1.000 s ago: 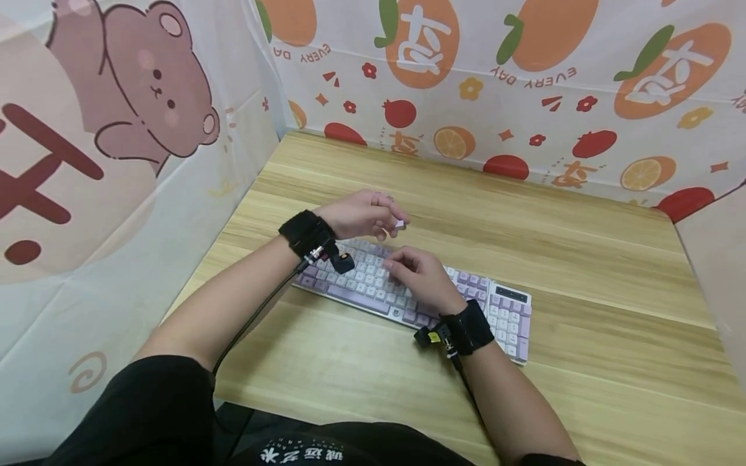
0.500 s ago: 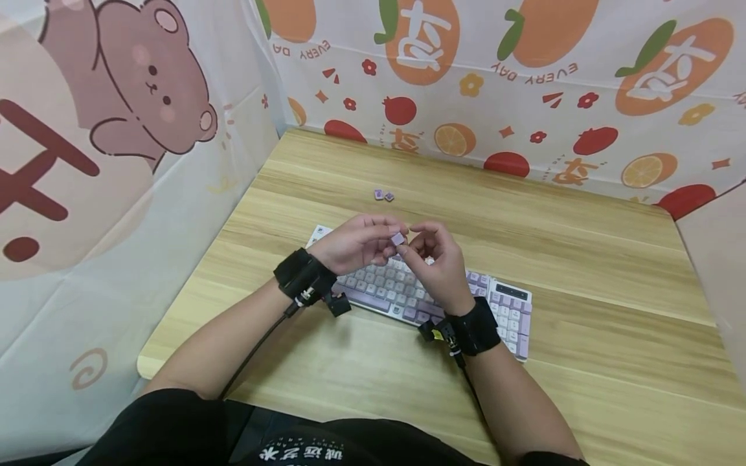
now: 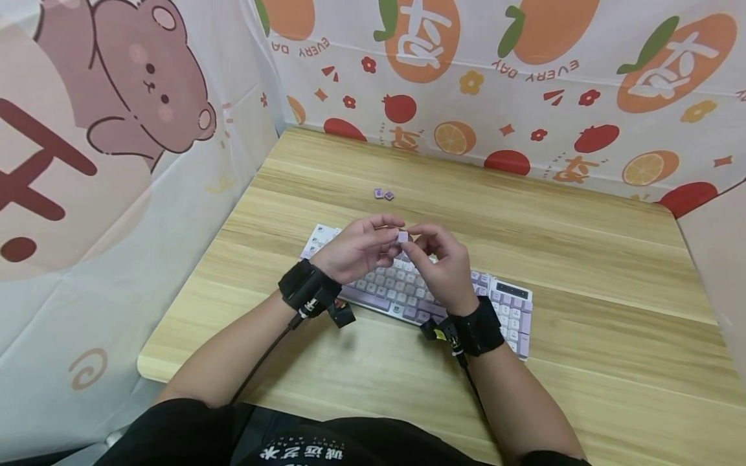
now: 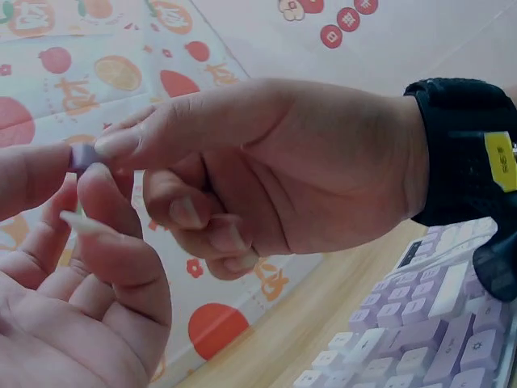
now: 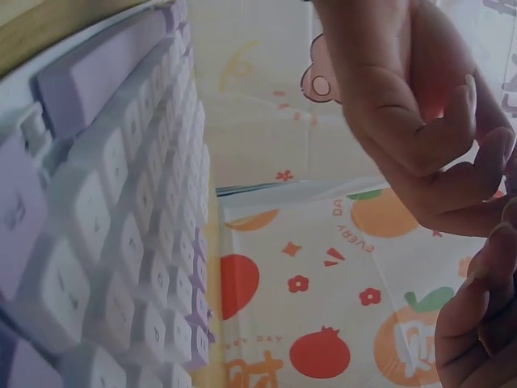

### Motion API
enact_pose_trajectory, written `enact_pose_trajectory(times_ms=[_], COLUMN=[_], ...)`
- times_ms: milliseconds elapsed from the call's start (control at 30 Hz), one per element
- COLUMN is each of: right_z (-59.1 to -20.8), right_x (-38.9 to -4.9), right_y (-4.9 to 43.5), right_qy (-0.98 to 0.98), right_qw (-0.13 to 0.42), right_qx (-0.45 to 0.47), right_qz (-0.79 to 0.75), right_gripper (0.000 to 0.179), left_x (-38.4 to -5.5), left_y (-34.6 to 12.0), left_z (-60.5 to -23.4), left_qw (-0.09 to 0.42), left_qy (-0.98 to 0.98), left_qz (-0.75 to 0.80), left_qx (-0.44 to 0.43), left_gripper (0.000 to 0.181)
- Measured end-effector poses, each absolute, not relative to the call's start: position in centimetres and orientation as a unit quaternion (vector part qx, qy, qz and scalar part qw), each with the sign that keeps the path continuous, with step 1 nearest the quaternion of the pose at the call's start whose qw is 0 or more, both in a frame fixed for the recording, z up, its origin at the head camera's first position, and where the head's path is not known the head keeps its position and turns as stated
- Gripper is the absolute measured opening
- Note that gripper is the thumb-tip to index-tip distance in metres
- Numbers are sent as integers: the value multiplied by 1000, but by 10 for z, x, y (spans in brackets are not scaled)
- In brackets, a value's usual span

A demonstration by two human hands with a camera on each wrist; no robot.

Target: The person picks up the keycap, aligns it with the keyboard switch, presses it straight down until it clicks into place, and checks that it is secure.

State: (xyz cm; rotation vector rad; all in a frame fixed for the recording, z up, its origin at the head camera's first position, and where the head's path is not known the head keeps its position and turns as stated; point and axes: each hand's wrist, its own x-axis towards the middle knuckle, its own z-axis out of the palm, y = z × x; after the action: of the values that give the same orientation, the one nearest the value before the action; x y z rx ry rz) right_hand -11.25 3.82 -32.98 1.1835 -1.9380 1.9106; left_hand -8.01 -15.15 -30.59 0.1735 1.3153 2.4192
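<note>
A small light-purple keycap (image 3: 403,237) is held between my two hands, raised over the keyboard. My left hand (image 3: 353,252) grips it from the left with thumb and finger. From the other side, my right hand (image 3: 444,268) pinches it with thumb and index finger. Close up in the left wrist view, the keycap (image 4: 83,158) sits right among the fingertips of both hands. Below them lies a white and purple keyboard (image 3: 381,288), partly covered by the hands. The right wrist view shows the left hand's curled fingers (image 5: 440,153), with the keycap hidden.
Two loose purple keycaps, one (image 3: 379,193) beside the other (image 3: 389,195), lie behind the keyboard on the wooden table (image 3: 583,259). Printed cloth (image 3: 495,84) hangs along the back and left side. A cable runs from each wrist camera along the forearm.
My left hand has come down from near the two loose keycaps, bringing the keycap. My right hand has risen from the keyboard to meet it; in the last half second both moved only slightly.
</note>
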Motion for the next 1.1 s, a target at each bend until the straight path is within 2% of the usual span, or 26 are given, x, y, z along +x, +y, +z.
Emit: enact_pose_trajectory(times_ms=[100, 200, 433, 567, 733, 900, 1100], right_z=[-329, -329, -327, -325, -323, -324, -326], right_x=[-112, -112, -111, -111, -114, -115, -116], right_y=[39, 39, 41, 42, 42, 42, 42], right_qy=[-642, -633, -610, -627, -663, -661, -619], right_qw=[73, 51, -11, -50, -92, -130, -163], right_qx=[390, 378, 381, 370, 336, 296, 276], right_qz=[657, 674, 694, 684, 663, 677, 717], right_gripper=[18, 16, 16, 15, 15, 25, 24], left_x=[-79, -77, -72, -68, -63, -57, -54], left_y=[-153, -153, -151, -149, -147, -146, -144], left_z=[-308, -309, -314, -318, -322, -322, -320], left_qw=[182, 174, 167, 159, 87, 8, -14], left_qy=[450, 441, 446, 468, 562, 645, 625], left_qz=[871, 875, 872, 865, 821, 762, 778], left_qx=[79, 96, 108, 84, 49, 65, 62], left_gripper=[26, 29, 22, 23, 26, 22, 22])
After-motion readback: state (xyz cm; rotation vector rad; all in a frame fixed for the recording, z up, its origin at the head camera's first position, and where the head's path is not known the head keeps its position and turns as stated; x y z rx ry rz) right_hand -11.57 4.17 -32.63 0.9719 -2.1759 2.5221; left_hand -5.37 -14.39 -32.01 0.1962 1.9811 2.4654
